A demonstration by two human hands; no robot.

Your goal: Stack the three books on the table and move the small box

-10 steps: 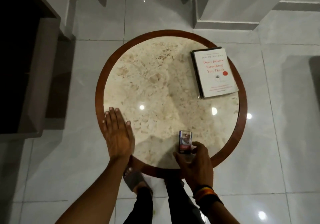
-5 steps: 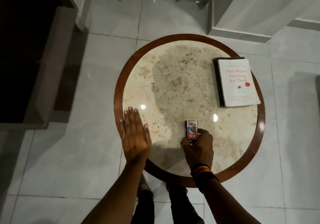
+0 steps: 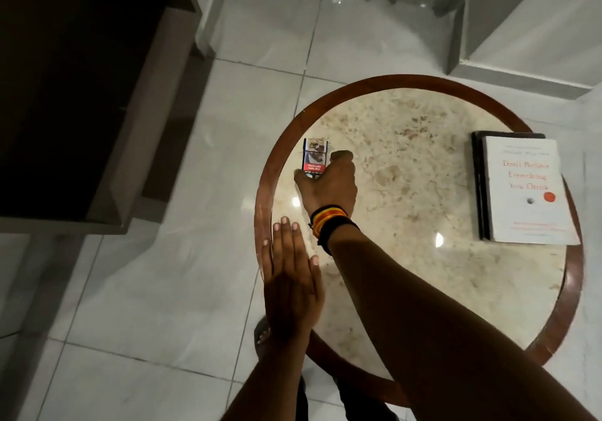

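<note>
- The small box (image 3: pixel 314 159) is clamped in the grip of the right hand (image 3: pixel 329 186), pinched by its lower end and sides so its printed face stays up.
- It is held at the left side of the round bench (image 3: pixel 423 81), near the wooden rim; contact with the marble cannot be told.
- The left hand (image 3: pixel 291 277) is laid flat, fingers together, holding nothing, on the near-left rim, apparently as a brace.
- The books (image 3: pixel 524 190) are stacked at the far right, well apart, so that part seems done; the box has not yet been let go.
</note>
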